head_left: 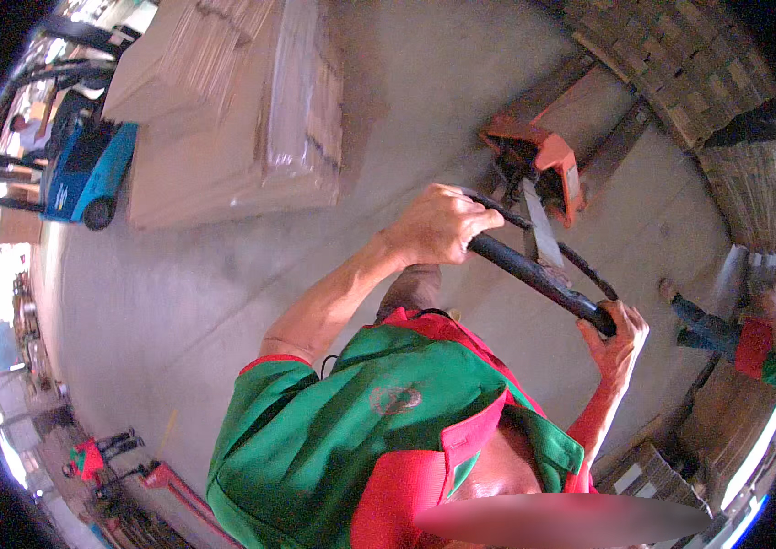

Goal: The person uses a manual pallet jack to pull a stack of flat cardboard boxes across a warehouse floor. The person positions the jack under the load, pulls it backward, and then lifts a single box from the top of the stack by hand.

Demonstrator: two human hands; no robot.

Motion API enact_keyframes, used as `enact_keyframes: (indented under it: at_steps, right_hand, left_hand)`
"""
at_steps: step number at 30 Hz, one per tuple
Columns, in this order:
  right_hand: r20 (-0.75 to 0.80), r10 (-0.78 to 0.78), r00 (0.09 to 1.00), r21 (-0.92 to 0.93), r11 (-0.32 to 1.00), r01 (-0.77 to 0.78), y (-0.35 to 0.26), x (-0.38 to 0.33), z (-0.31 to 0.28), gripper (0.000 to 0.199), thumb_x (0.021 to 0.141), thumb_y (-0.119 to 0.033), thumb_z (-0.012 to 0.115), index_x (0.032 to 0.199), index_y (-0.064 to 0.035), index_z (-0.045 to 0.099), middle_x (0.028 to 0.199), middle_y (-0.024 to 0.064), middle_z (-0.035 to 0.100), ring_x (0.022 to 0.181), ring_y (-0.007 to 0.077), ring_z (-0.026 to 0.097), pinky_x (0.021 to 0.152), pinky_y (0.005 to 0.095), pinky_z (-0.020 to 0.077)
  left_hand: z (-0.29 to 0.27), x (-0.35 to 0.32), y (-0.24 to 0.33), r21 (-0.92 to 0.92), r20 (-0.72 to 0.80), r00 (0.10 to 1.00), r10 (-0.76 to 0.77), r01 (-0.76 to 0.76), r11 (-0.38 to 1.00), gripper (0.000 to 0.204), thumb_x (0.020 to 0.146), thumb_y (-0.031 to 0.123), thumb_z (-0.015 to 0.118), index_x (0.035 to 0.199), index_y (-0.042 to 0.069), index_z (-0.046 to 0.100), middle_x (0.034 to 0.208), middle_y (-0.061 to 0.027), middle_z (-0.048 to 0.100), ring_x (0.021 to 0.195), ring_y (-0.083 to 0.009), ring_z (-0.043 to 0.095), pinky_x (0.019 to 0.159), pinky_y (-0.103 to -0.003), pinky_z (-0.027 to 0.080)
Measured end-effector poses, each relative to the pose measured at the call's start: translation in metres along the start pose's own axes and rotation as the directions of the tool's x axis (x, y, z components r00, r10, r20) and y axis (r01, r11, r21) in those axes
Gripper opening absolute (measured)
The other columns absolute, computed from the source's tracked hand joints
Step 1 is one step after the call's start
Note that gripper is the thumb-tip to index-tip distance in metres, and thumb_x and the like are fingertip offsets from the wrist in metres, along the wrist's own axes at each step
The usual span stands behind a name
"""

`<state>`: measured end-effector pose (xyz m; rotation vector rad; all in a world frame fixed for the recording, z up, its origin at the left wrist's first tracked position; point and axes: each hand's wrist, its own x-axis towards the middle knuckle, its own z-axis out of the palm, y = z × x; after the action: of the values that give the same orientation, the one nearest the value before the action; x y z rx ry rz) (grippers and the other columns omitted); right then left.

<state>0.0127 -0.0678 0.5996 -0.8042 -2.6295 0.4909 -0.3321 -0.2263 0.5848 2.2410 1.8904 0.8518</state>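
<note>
My left hand (450, 225) is wrapped round the left end of the black loop handle (534, 273) of an orange pallet jack (555, 157). At the other end of that handle, the fingers of my right hand (619, 340) are closed round the bar. A pale steel shaft (540, 224) runs from the handle to the jack's orange body. The jack's two forks reach away toward the far right, their tips close to a pallet stack. My green and red shirt fills the lower middle.
Tall wrapped cardboard stacks (232, 137) stand at the far left, with a blue forklift (86, 169) beside them. More stacked cardboard (681, 64) rises at the far right. One person (754, 343) is at the right; another (91, 457) stands at lower left near a red pallet jack (177, 485).
</note>
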Motion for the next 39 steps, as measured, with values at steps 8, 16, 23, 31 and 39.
enact_keyframes:
  at_steps: [8, 16, 23, 31, 39]
  right_hand:
    - [0.168, 0.046, 0.985, 0.013, 0.999, -0.049, 0.062, -0.017, -0.090, 0.043, 0.062, -0.036, 0.088, 0.084, -0.0062, 0.067, 0.072, 0.0104, 0.066, 0.067, 0.0307, 0.064, 0.065, 0.0415, 0.0503]
    - [0.198, 0.023, 0.980, 0.088, 0.995, -0.041, 0.081, -0.012, -0.061, 0.043, 0.063, -0.037, 0.088, 0.083, -0.0064, 0.066, 0.071, 0.0104, 0.066, 0.065, 0.0321, 0.063, 0.066, 0.0426, 0.0505]
    - [0.228, -0.018, 0.974, 0.067, 0.998, 0.002, 0.065, 0.014, -0.099, 0.035, 0.064, -0.024, 0.085, 0.085, -0.0034, 0.067, 0.073, 0.0118, 0.067, 0.064, 0.0272, 0.064, 0.062, 0.0384, 0.0488]
    - [0.114, 0.018, 0.993, 0.100, 0.995, -0.029, 0.127, 0.021, -0.071, 0.042, 0.068, -0.036, 0.084, 0.089, -0.0042, 0.066, 0.080, 0.0119, 0.067, 0.072, 0.0322, 0.064, 0.068, 0.0425, 0.0493]
    - [-0.189, -0.133, 0.973, 0.144, 0.976, 0.161, 0.193, 0.000, -0.004, 0.054, 0.084, -0.054, 0.062, 0.091, -0.0007, 0.062, 0.077, 0.0105, 0.057, 0.069, 0.0240, 0.053, 0.068, 0.0395, 0.0428]
  left_hand:
    - [0.042, 0.037, 0.105, -0.096, -0.068, 0.986, -0.153, 0.146, 0.985, 0.016, 0.074, 0.012, 0.069, 0.089, 0.009, 0.064, 0.072, -0.0070, 0.066, 0.072, -0.0300, 0.069, 0.069, -0.044, 0.054]
    - [0.060, 0.027, 0.098, -0.046, -0.077, 0.982, -0.173, 0.170, 0.984, 0.017, 0.075, 0.011, 0.068, 0.091, 0.007, 0.064, 0.076, -0.0086, 0.069, 0.075, -0.0301, 0.070, 0.072, -0.044, 0.055]
    - [0.037, 0.043, 0.113, 0.028, -0.049, 0.960, -0.277, 0.278, 0.960, 0.026, 0.078, 0.015, 0.066, 0.104, 0.014, 0.065, 0.079, -0.0050, 0.070, 0.077, -0.0300, 0.071, 0.074, -0.044, 0.055]
    - [0.073, 0.048, 0.107, 0.088, 0.002, 0.967, -0.256, 0.254, 0.963, 0.022, 0.074, 0.017, 0.068, 0.096, 0.014, 0.064, 0.078, -0.0073, 0.070, 0.072, -0.0326, 0.070, 0.066, -0.047, 0.056]
    - [0.108, 0.024, 0.111, 0.074, 0.068, 0.946, -0.318, 0.313, 0.947, 0.030, 0.074, 0.018, 0.072, 0.101, 0.011, 0.062, 0.082, -0.0061, 0.068, 0.081, -0.0297, 0.071, 0.071, -0.045, 0.056]
